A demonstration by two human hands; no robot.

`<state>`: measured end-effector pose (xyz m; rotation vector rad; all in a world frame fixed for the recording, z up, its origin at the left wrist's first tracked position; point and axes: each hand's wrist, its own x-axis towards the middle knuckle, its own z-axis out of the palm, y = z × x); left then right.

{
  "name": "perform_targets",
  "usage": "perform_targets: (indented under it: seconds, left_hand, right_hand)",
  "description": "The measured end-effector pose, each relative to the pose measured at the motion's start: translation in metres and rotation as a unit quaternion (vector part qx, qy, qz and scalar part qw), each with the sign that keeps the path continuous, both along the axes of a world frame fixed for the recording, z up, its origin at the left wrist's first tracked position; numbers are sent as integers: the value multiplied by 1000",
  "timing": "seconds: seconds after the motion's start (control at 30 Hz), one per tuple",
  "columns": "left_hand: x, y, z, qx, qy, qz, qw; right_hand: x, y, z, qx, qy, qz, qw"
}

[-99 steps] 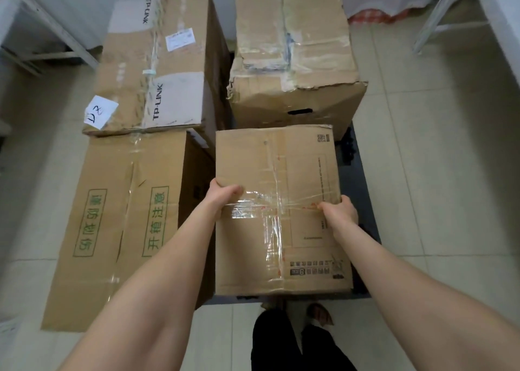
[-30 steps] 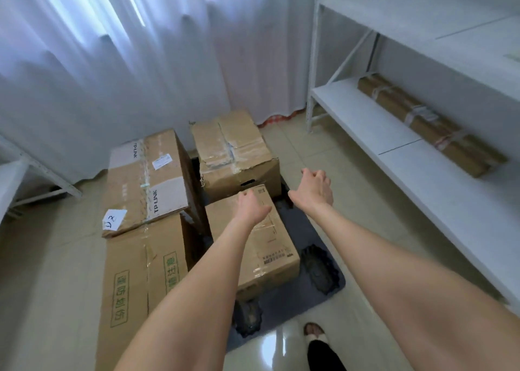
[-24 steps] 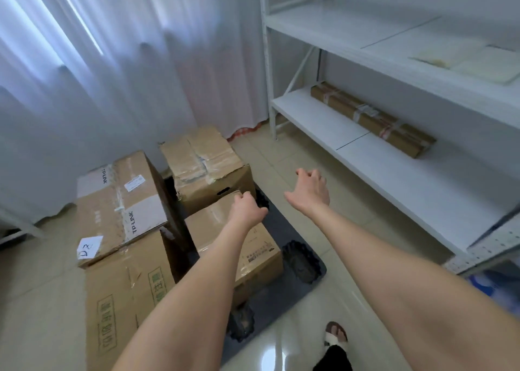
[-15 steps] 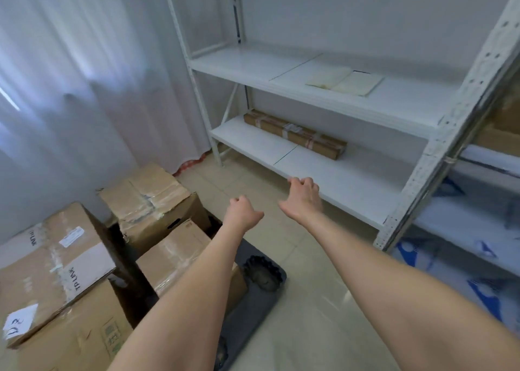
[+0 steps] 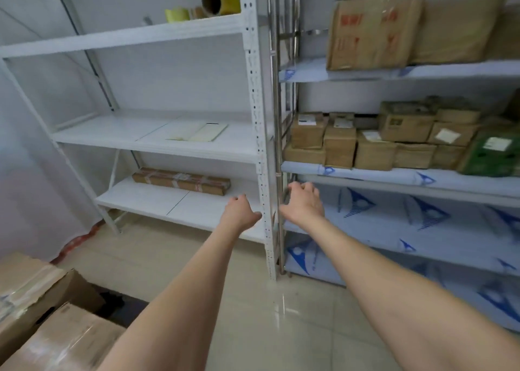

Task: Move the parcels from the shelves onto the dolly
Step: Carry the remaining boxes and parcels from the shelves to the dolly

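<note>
**Both hands empty at the shelves; next parcel not yet taken**

Hands. Left hand (image 5: 239,213) and right hand (image 5: 302,201) are reached forward side by side, either side of the upright post. Both have loosely bent fingers and hold nothing.

White shelving unit (image 5: 254,89), nine to twelve o'clock.
- Bottom board: one long flat parcel (image 5: 181,181), taped in bands and lying towards the back.
- Middle board: flat envelopes (image 5: 199,131).
- Top board: tape rolls (image 5: 219,1).

Steel rack (image 5: 284,61), twelve to three o'clock.
- Middle shelf: a crowd of small cartons (image 5: 365,145), stacked and touching, with a green box (image 5: 492,153) at the far end.
- Upper shelf: a large carton (image 5: 374,30).

Seven o'clock, low. Loaded cartons (image 5: 42,314) beside a dark patch we take for the dolly (image 5: 123,304).

Key relation. The long flat parcel lies at about ten o'clock from the left hand, which is the nearer one. Its long axis runs nine to three along the board, across our reach. We judge it wants one hand towards each end, so the right hand would have to cross the post. The small cartons sit at one o'clock above the right hand, which is nearer to them. We cannot tell which parcel is meant next.
</note>
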<state>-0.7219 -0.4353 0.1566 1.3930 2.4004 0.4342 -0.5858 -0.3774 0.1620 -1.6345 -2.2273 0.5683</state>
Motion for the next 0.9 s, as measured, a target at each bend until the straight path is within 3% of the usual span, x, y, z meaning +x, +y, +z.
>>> perform_targets:
  seconds: [0.2, 0.47, 0.67, 0.9]
  left_hand:
    - [121, 45, 20, 14, 8, -79, 997]
    - [233, 95, 55, 33, 51, -199, 978]
    - [278, 122, 104, 79, 65, -225, 969]
    - [281, 149, 185, 178, 80, -227, 954]
  right_hand:
    - [128, 20, 23, 7, 14, -78, 997]
    - [239, 32, 55, 35, 18, -173, 984]
    - [277, 44, 99, 76, 11, -219, 973]
    - [276, 77, 170, 174, 52, -194, 964]
